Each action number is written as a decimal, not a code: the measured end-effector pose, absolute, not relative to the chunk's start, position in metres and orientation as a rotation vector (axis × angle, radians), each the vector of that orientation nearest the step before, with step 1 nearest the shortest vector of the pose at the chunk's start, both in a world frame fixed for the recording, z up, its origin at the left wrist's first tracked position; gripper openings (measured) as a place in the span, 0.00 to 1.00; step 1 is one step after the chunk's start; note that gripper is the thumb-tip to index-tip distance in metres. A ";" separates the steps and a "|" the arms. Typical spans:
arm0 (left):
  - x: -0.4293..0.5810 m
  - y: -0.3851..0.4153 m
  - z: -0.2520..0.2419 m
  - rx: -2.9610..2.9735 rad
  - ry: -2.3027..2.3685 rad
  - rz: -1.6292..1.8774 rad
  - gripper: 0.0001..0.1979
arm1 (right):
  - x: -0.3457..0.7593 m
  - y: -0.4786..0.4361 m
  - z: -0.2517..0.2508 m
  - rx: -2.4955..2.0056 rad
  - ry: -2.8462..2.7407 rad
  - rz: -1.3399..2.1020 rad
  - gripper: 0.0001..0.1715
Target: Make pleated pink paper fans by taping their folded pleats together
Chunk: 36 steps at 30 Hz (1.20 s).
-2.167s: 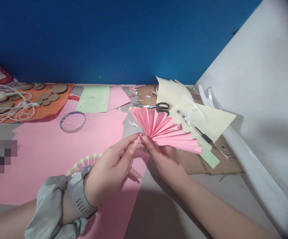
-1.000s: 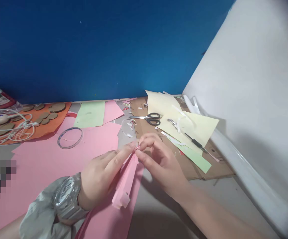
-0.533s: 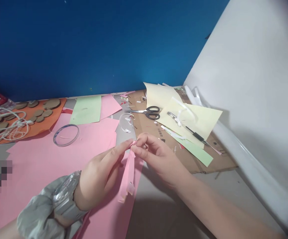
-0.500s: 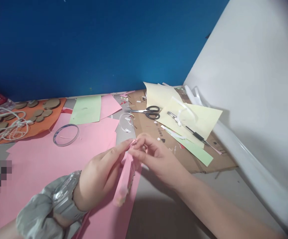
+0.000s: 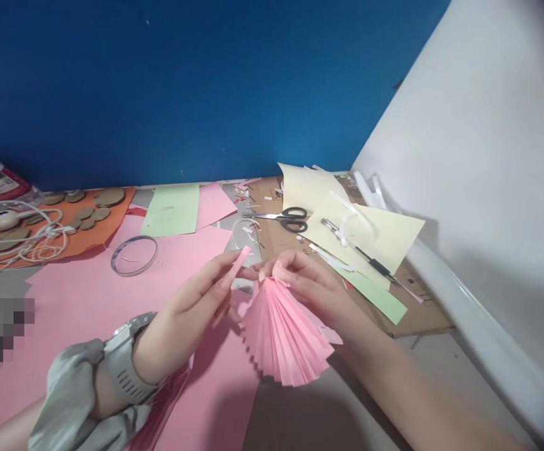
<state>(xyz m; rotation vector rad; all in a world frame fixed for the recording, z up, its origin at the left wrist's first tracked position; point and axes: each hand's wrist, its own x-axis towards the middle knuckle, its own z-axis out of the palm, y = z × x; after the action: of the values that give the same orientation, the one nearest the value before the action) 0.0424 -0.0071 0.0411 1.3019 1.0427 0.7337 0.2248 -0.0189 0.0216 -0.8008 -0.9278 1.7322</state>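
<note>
A pleated pink paper fan (image 5: 288, 335) hangs spread downward in front of me, its folds gathered at the top. My right hand (image 5: 312, 282) pinches that gathered end between thumb and fingers. To its left, my left hand (image 5: 197, 307) holds a narrow pink paper strip (image 5: 241, 258) between thumb and index finger, its tip pointing up and right. The left fingertips come close to the fan's left edge; whether they touch it I cannot tell. Beneath the left hand lies a large pink paper sheet (image 5: 84, 319).
Black-handled scissors (image 5: 293, 219) lie on brown cardboard (image 5: 267, 235), with cream paper (image 5: 406, 228), a pen (image 5: 373, 262) and a green strip (image 5: 380, 297) to the right. A tape roll (image 5: 133, 255) rests on the pink sheet. White cables (image 5: 41, 241) and cardboard discs (image 5: 109, 196) sit far left.
The folded pink paper, seen narrow and edge-on before, now shows as a spread fan. My left hand has drawn away from my right and holds the pink strip apart.
</note>
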 end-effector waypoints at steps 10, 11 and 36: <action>0.037 0.003 0.041 1.419 1.093 0.624 0.13 | 0.250 0.002 0.021 -1.145 -0.966 1.109 0.17; 0.036 0.003 0.041 1.473 1.085 0.595 0.13 | 0.251 -0.002 0.026 -1.225 -1.128 1.063 0.18; 0.021 0.018 0.040 1.461 1.013 0.469 0.17 | 0.249 0.000 0.010 -1.375 -0.987 1.166 0.08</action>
<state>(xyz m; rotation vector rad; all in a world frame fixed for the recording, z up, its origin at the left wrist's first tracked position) 0.0215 0.0185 0.0400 1.4609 1.0127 0.4688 0.2493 0.0005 0.0100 -1.3746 -0.9870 1.1656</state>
